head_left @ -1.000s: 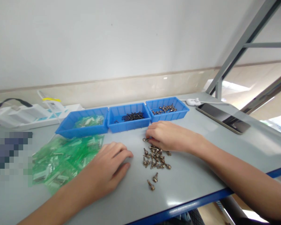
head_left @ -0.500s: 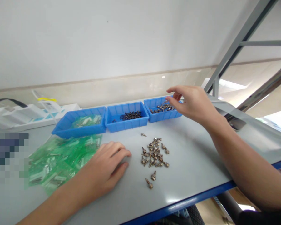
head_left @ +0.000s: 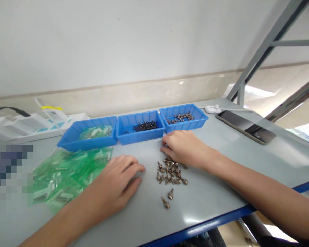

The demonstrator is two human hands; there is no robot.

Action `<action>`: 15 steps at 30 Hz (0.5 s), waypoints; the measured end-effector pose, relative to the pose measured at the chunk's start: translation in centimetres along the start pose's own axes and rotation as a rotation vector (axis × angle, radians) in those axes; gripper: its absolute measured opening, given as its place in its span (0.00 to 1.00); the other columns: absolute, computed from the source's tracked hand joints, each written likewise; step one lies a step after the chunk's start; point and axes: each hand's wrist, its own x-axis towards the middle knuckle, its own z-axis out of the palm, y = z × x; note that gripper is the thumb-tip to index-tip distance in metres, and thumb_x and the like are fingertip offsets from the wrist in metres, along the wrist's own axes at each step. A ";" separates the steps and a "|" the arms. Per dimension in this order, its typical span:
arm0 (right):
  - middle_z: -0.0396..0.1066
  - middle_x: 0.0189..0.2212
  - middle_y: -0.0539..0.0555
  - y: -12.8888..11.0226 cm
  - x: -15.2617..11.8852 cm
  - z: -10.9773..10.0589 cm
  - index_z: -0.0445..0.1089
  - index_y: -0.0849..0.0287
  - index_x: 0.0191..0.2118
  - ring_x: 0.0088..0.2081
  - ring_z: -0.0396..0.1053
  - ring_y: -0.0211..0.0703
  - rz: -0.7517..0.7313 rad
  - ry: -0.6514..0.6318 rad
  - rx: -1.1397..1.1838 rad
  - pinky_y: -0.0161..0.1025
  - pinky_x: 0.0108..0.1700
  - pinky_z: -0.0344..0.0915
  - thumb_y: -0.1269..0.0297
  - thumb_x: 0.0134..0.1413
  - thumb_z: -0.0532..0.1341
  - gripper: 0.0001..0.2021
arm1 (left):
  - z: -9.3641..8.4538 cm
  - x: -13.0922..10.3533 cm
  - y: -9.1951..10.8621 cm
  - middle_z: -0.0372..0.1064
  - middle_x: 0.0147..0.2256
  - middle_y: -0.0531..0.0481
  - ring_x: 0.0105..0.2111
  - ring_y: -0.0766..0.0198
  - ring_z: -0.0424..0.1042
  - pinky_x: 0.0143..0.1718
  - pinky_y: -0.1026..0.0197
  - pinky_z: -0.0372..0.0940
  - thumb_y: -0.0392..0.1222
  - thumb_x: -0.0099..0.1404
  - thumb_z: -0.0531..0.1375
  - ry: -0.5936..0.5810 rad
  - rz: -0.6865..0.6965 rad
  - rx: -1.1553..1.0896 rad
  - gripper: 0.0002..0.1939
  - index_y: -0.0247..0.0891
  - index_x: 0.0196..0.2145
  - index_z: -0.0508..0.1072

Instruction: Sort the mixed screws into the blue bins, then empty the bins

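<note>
My left hand (head_left: pixel 121 181) rests on the table beside the green plastic bags (head_left: pixel 69 175), its fingers slightly apart and nothing in it. Over the back of a pile of metal screws (head_left: pixel 171 173) is my right hand (head_left: pixel 182 147), fingers curled together toward the left. What its fingertips hold, if anything, is hidden. Two more screws (head_left: pixel 167 200) lie in front of the pile. Behind the hands stand a blue bin of small clear bags (head_left: pixel 86 140), a blue bin of black screws (head_left: pixel 141 137) and a blue bin of metal screws (head_left: pixel 187 126).
A phone (head_left: pixel 245 127) lies at the right, with a white plug and cable (head_left: pixel 213 109) near it. White power strips (head_left: pixel 33 127) stand at the back left. A metal frame (head_left: pixel 264 48) rises at the right. The table's blue edge (head_left: pixel 203 224) runs along the front.
My right hand has come down and left from above the right bin to the back of the screw pile. The phone and plug are now uncovered. My left hand has stayed put.
</note>
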 end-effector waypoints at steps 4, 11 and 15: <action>0.73 0.32 0.60 0.1 0.1 0.4 0.71 0.64 0.34 0.35 0.71 0.48 -0.067 0.037 0.021 0.39 0.32 0.58 0.72 0.57 0.53 0.09 | 0.0 0.0 0.1 0.65 0.40 0.48 0.40 0.59 0.64 0.42 0.56 0.59 0.37 0.67 0.51 0.006 -0.002 0.008 0.10 0.41 0.43 0.68; 0.70 0.30 0.57 -0.5 0.0 0.2 0.69 0.64 0.31 0.33 0.65 0.42 -0.258 0.124 0.127 0.38 0.34 0.58 0.73 0.59 0.53 0.09 | -0.1 0.0 0.2 0.65 0.40 0.49 0.40 0.60 0.64 0.42 0.57 0.59 0.37 0.66 0.51 0.007 0.002 0.014 0.09 0.41 0.43 0.68; 0.68 0.30 0.57 -1.1 -0.7 -0.7 0.69 0.65 0.34 0.34 0.62 0.42 -0.421 0.291 0.175 0.38 0.37 0.59 0.73 0.61 0.51 0.10 | 0.0 0.0 0.1 0.65 0.40 0.48 0.40 0.59 0.64 0.42 0.56 0.59 0.37 0.67 0.51 0.002 0.003 0.005 0.09 0.41 0.43 0.67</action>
